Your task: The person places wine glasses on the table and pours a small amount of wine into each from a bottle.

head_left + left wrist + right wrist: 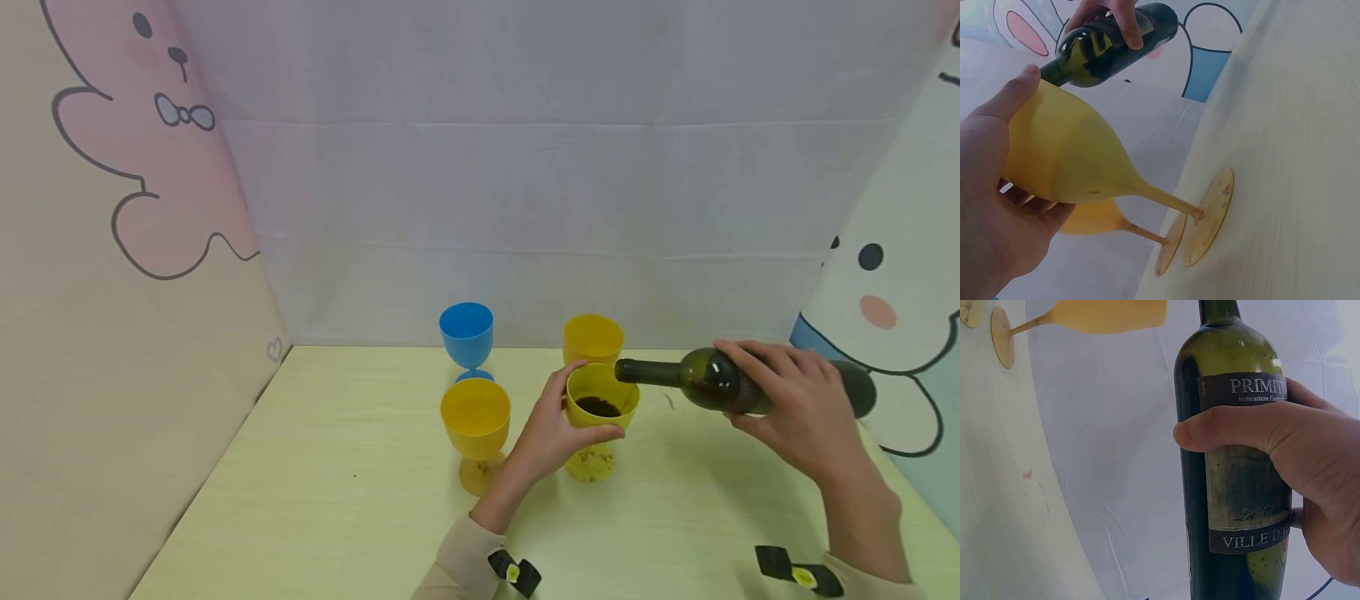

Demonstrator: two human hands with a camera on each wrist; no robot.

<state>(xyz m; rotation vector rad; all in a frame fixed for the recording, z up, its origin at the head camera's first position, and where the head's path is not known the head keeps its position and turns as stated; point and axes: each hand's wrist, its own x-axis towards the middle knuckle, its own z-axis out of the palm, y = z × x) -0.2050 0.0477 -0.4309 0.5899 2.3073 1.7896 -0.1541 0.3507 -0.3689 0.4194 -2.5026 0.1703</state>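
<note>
Around the bowl of a yellow goblet (596, 380) my left hand (547, 437) curls its fingers and thumb. Dark liquid (597, 407) lies in the bottom of that bowl. The goblet's foot (1211, 215) is at the tabletop in the left wrist view. My right hand (806, 412) grips a green glass wine bottle (705, 379) around its labelled body. The bottle lies nearly level, its mouth over the goblet's right rim. In the right wrist view, the thumb crosses the bottle's label (1244, 481).
Behind the held goblet stands another yellow goblet (592, 335). To the left are an orange-yellow goblet (476, 417) in front and a blue goblet (467, 333) behind it. The pale wooden table (315, 467) meets a white sheet (480, 183) at the back and cartoon-printed side panels.
</note>
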